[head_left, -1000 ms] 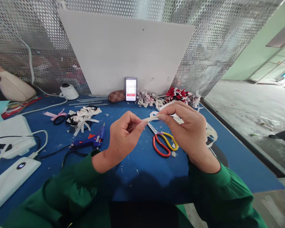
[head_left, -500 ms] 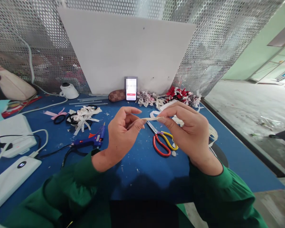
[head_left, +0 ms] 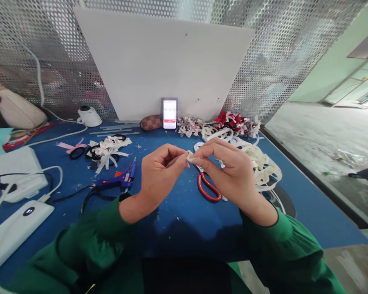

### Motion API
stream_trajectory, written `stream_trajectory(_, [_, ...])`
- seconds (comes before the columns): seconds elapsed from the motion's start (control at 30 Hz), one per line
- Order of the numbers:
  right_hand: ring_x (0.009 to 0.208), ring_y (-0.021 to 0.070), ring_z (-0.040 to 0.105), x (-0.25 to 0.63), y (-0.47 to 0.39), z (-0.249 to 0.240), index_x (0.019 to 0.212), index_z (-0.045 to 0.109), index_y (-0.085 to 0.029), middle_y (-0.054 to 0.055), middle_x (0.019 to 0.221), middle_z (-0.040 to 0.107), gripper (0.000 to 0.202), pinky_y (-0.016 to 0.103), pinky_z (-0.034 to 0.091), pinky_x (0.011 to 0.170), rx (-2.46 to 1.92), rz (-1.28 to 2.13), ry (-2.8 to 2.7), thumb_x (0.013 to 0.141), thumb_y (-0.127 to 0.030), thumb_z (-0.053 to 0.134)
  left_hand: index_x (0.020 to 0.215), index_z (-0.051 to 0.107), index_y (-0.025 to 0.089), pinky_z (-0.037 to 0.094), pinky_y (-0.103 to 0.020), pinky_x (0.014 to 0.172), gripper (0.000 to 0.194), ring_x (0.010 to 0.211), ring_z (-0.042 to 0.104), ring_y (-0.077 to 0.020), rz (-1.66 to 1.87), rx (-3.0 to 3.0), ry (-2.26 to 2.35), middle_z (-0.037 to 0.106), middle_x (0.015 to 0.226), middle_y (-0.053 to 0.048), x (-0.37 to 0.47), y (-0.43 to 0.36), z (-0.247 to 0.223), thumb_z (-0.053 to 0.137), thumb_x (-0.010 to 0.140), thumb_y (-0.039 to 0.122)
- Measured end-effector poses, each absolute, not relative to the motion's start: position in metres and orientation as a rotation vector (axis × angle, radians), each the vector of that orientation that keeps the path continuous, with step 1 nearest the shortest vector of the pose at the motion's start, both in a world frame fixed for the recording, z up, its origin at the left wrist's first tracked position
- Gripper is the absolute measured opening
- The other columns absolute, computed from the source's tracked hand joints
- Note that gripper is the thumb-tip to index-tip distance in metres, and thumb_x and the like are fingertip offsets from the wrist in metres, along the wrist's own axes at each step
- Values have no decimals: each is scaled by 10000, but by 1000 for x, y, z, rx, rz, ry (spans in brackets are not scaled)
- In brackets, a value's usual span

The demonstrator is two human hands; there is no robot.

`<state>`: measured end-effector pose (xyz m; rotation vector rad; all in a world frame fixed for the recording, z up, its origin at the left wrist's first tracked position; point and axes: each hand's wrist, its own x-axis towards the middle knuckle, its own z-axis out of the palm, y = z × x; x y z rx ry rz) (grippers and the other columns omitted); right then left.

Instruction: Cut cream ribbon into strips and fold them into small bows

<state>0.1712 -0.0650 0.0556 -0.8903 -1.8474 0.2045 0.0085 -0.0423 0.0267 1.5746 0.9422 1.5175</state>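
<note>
A short cream ribbon [head_left: 189,156] is bent into a small loop between my two hands, above the blue table. My left hand [head_left: 161,177] pinches one part of it between thumb and fingers. Closed on the other part is my right hand [head_left: 228,171], its fingertips almost touching those of the left. Scissors [head_left: 207,188] lie beneath my right hand; a red handle shows and the rest is mostly hidden. Right of that hand spreads a loose heap of cream ribbon [head_left: 262,163].
A blue glue gun [head_left: 118,181] lies left of my hands, near white bows with black hair ties [head_left: 108,149]. A lit phone [head_left: 169,114] leans on a white board [head_left: 168,61]. Bow piles [head_left: 233,121] sit behind. White power banks [head_left: 20,228] and cables occupy the left.
My right hand has moved left, close to my left hand. The ribbon, stretched out straight before, is now folded into a loop. More of the ribbon heap shows.
</note>
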Motion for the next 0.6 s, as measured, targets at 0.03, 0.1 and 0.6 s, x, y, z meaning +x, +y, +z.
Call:
stream_trajectory(0.03, [757,141,647,171,-64,54,827,682,-216,-5,812,708,128,299,503,704,-895,182,-1832,916,-124,685,746,711,181,480,-174,533,78,578,601,-83,1510,1562,919,705,654,22,8,-43,26,735,820,177])
stream_trajectory(0.1, [767,145,652,171,-63,51,835,690,-214,-1,819,716,121,312,500,725,-904,144,-1813,916,-124,691,789,732,185,512,-180,573,55,632,650,-96,1484,1542,875,735,702,12,8,-43,25,724,838,161])
stream_trajectory(0.6, [766,157,662,173,-59,47,981,724,-225,-7,815,708,126,332,516,735,-1023,109,-1718,890,-137,720,980,748,195,467,-203,492,116,589,636,-94,1441,1716,800,779,802,-14,8,-47,23,643,932,199])
